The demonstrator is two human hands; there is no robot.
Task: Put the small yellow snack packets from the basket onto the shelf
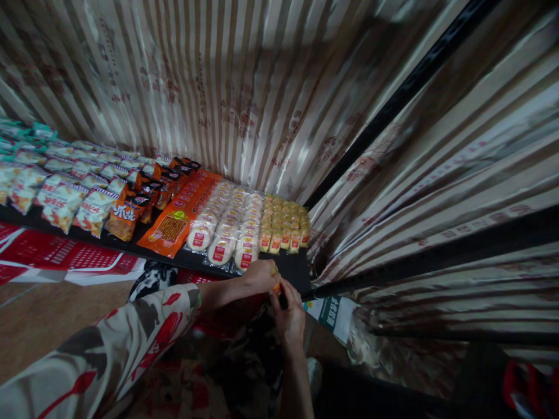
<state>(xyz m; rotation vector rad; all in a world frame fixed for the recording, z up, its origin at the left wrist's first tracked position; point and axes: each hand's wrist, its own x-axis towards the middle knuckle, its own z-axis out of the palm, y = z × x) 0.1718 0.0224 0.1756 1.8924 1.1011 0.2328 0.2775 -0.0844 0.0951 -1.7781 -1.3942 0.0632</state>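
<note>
Both hands meet just in front of the shelf's (293,269) front edge, near its right end. My left hand (261,276) is closed, its fingers curled on a small wrapped snack cake (277,288), of which only a yellow and orange-red bit shows. Thumb and fingers of my right hand (290,314) pinch the same piece from the other side. Behind them stand rows of small yellow wrapped cakes (285,237) with red-orange labels. To their left are rows of round white wrapped cakes (219,251) with red labels.
Further left lie a flat orange snack packet (170,230), orange-and-black bags (124,214) and white chip bags (61,201). Red baskets (70,253) sit below the shelf. Striped plastic sheeting (262,87) hangs behind, and a black metal post (384,116) rises at the shelf's right end.
</note>
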